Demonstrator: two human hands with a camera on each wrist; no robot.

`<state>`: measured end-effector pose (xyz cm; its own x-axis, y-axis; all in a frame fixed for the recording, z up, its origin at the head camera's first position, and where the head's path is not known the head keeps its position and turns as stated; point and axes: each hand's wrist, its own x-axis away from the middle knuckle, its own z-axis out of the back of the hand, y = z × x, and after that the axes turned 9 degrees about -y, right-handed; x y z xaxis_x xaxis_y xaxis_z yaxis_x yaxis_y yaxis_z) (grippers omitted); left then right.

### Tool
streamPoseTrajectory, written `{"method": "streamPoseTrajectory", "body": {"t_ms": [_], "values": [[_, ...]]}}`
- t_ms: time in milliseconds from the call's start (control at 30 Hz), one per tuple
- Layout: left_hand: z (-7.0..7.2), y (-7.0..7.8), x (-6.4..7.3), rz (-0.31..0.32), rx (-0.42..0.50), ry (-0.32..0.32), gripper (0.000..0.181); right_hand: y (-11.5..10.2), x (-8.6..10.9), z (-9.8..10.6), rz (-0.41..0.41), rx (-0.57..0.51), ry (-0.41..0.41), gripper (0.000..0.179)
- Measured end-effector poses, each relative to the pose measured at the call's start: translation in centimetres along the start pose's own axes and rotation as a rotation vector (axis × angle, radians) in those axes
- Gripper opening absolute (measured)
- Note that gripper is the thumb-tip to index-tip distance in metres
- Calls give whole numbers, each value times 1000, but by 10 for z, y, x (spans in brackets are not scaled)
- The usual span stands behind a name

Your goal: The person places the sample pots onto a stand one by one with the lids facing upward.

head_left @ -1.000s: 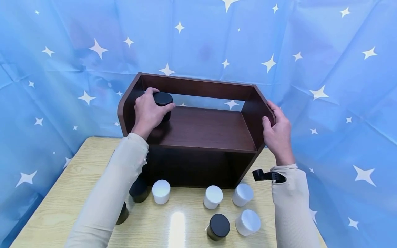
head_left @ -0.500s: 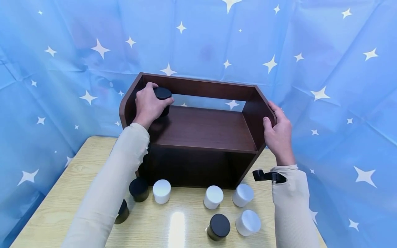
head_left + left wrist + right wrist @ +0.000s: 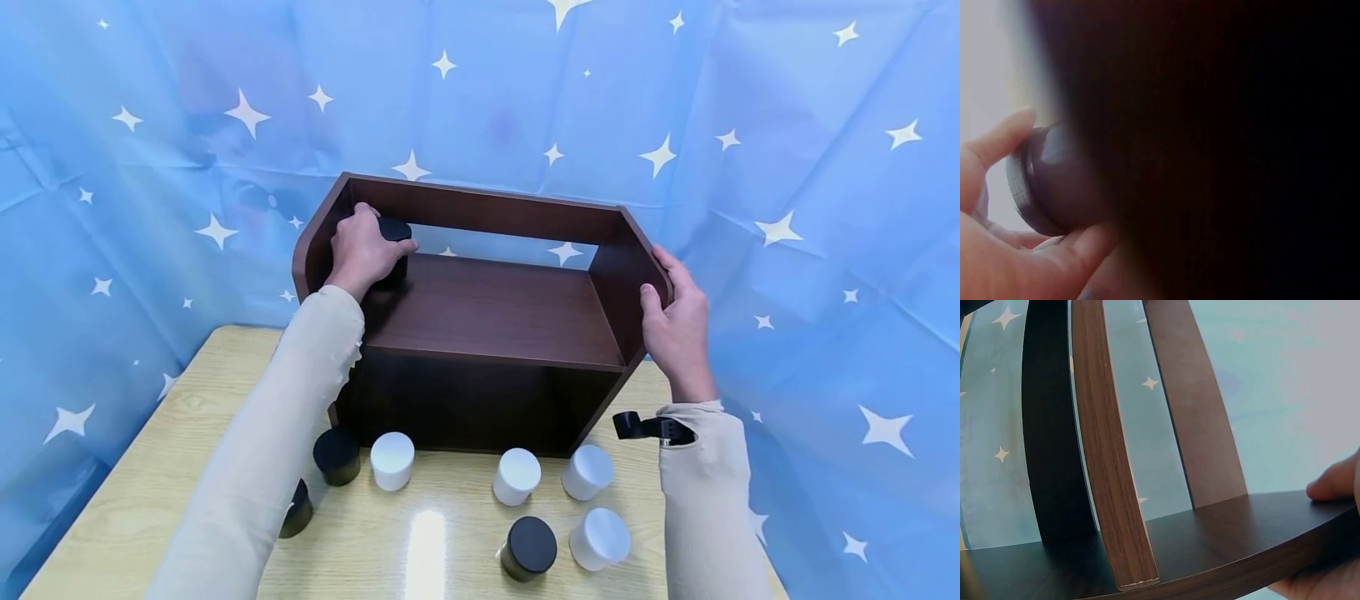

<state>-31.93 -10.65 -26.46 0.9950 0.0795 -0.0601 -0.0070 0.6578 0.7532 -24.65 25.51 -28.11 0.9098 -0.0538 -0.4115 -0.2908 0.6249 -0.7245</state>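
On the upper board of a dark brown two-tier shelf (image 3: 498, 308), at its left end, stands a black lidded jar (image 3: 396, 232). My left hand (image 3: 362, 252) grips this jar from above, thumb on the right side and fingers behind it. The left wrist view shows the jar (image 3: 1063, 178) between thumb and fingers, with a dark blur covering most of the picture. My right hand (image 3: 678, 329) holds the edge of the shelf's right side panel, thumb inside. In the right wrist view, the thumb (image 3: 1335, 481) lies on that panel (image 3: 1222, 528).
Before the shelf, on the wooden table (image 3: 187, 417), stand several more jars: a black jar (image 3: 337, 456) beside a white jar (image 3: 392, 461), a black jar (image 3: 529, 548) nearer the front, and white jars (image 3: 600, 538) at the right. A star-patterned blue cloth (image 3: 495, 100) hangs behind.
My left hand and the black jar have shifted slightly leftward, closer to the shelf's left side panel. My right hand keeps its hold on the right panel.
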Motion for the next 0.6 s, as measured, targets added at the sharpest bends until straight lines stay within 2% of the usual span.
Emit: {"method": "streamPoseTrajectory", "body": {"t_ms": [233,400,600], "values": [[5,5,0,58,-90,-96,81,-1,1,1,-24,10,-7,51],[6,7,-3,71,-112,-167,81,1,3,2,-39,7,-10,52],[9,6,-4,83,-94,-144,84,-1,1,1,-36,15,-5,51]]}}
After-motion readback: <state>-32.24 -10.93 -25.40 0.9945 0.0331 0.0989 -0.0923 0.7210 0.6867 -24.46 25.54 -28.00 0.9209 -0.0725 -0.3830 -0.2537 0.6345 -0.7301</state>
